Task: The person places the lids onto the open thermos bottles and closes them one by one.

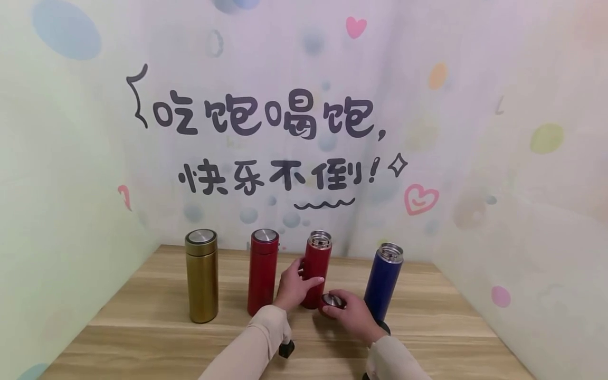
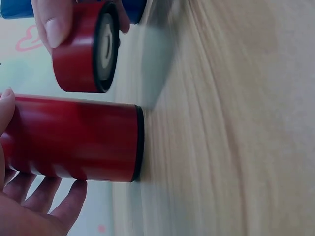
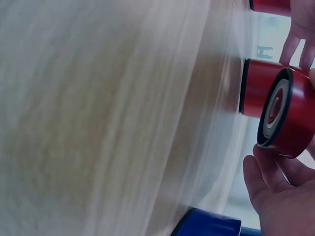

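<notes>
An uncapped red thermos [image 1: 317, 269] stands upright on the table, its steel mouth showing. My left hand [image 1: 292, 287] grips its body, thumb on the near side and fingers round the left. In my right hand [image 1: 353, 314] is a red lid [image 1: 332, 302] with a silver top, held by thumb and fingers just right of the thermos and above the table. From the left wrist view, the lid [image 2: 81, 49] shows its black rim and pale underside, apart from the thermos body [image 2: 74, 140]. The right wrist view also shows the lid [image 3: 293, 113] in the fingers.
A gold thermos [image 1: 202, 279] and another red thermos [image 1: 263, 274], both capped, stand to the left. To the right is an uncapped blue thermos [image 1: 383, 279], close behind my right hand. The wooden table [image 1: 142, 338] meets a printed backdrop [image 1: 266, 63] behind.
</notes>
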### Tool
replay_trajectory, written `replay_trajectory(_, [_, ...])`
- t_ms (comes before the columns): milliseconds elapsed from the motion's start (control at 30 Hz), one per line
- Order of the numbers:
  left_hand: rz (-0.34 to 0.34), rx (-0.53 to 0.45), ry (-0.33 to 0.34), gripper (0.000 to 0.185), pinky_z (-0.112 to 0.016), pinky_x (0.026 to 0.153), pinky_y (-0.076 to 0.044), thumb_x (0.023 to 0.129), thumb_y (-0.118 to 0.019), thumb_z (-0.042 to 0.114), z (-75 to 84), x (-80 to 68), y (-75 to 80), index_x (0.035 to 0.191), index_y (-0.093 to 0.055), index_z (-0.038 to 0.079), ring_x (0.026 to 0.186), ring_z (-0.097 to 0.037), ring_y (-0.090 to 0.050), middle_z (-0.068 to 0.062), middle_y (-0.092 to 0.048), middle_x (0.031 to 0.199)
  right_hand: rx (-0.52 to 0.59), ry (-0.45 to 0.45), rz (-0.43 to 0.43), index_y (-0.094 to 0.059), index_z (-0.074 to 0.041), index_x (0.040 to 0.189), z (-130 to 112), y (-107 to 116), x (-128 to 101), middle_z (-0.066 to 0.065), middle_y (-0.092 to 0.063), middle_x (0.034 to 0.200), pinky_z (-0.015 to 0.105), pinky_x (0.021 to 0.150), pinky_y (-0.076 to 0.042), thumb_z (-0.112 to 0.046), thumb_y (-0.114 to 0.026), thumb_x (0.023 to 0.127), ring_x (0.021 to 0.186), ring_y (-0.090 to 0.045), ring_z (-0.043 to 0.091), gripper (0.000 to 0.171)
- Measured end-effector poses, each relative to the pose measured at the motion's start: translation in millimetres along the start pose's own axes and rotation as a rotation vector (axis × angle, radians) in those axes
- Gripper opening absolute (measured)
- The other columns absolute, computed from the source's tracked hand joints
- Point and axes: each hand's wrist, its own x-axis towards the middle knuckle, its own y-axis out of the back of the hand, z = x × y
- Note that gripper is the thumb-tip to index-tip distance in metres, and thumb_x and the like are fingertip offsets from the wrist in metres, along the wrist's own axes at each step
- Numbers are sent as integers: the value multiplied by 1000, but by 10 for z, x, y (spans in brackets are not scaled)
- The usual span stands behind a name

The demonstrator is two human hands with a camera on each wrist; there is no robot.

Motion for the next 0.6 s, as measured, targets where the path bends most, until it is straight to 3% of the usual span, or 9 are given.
replay_trajectory(267, [-5,-5,-17,72,-50,94,-49,82,-79,34,-6,-87,18,142,-46,11,115,-31,-59,-12,-58,131,2,27,140,-66,-4,120,-23,27,-27,9,-67,111,42,84,-52,-37,-68,91,99,-61,21,44])
replay_trajectory(600, [-12,-32,-14,72,-52,94,-49,81,-80,34,7,-162,46,142,-47,12,116,-32,-58,-11,-58,132,74,-5,244,-69,-7,116,-21,44,-35,3,-70,99,36,80,-50,-40,-62,94,89,-62,16,40])
